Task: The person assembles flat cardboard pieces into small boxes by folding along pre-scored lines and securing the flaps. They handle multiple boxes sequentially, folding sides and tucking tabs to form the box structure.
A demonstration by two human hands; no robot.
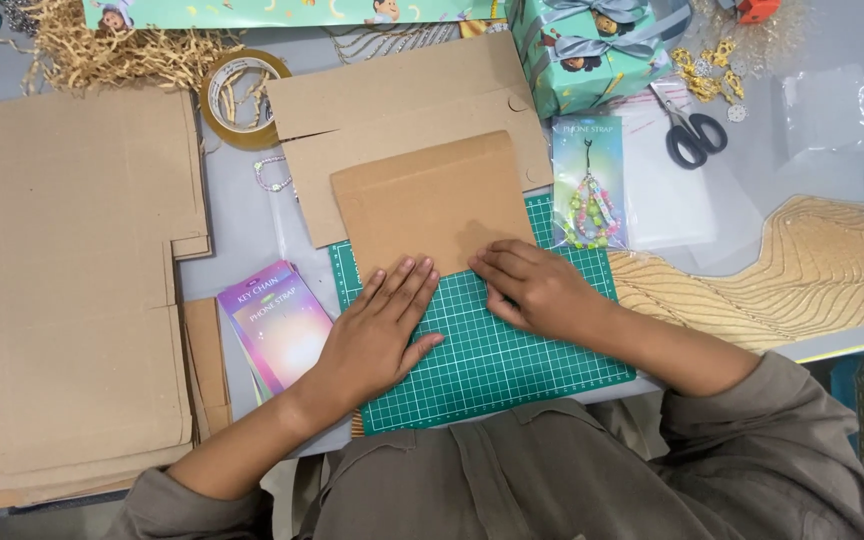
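A flat brown cardboard piece (422,195) lies partly on a green cutting mat (512,350), with a folded flap toward me. My left hand (377,335) rests flat on the mat, its fingertips touching the flap's near edge. My right hand (532,285) presses its fingers on the flap's lower right corner. Neither hand holds anything.
A stack of cardboard blanks (72,280) fills the left side. Purple printed cards (277,320) lie beside the mat. A tape roll (242,95), bagged bead strap (587,185), scissors (692,130), gift box (587,50) and paper shred (122,50) sit farther back.
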